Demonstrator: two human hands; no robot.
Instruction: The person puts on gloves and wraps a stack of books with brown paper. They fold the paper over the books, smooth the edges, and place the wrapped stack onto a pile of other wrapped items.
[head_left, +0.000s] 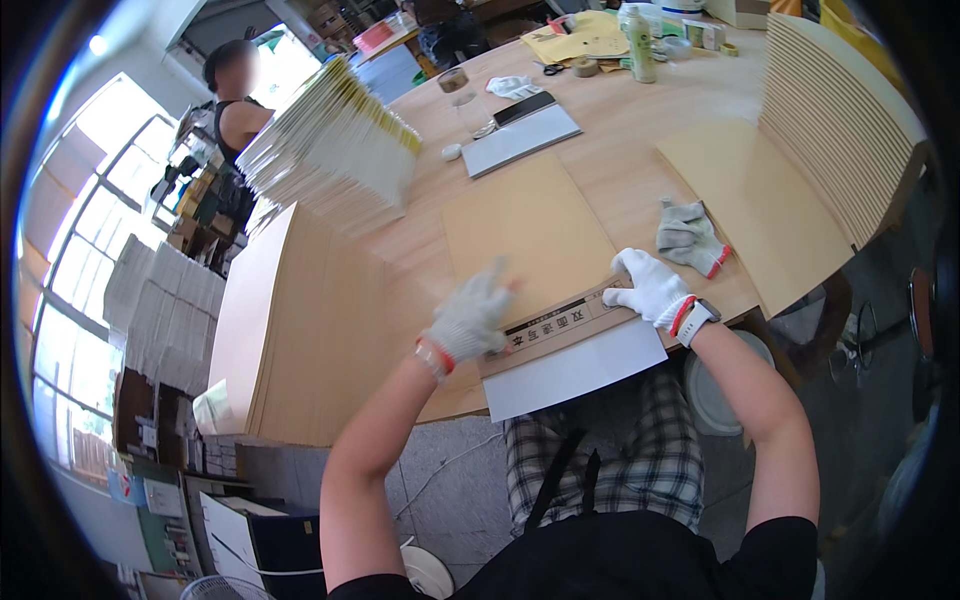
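A brown paper band (570, 322) with printed characters lies across a tan board (525, 225) and a white sheet (577, 371) at the table's near edge. The white sheet juts out over my lap. My right hand (651, 289), in a white knit glove with a red cuff, grips the band's right end between thumb and fingers. Over the left end is my left hand (472, 311), gloved likewise and blurred. Its fingers are spread, pointing away from me; whether its thumb touches the band is unclear.
Board stacks stand left (315, 322) and right (832, 127), with a stack of white-edged bundles (330, 142) behind. A loose grey glove (686, 232), a silver flat case (521, 139), a jar (469, 105) and a green bottle (639, 49) lie around. A person (236, 120) stands far left.
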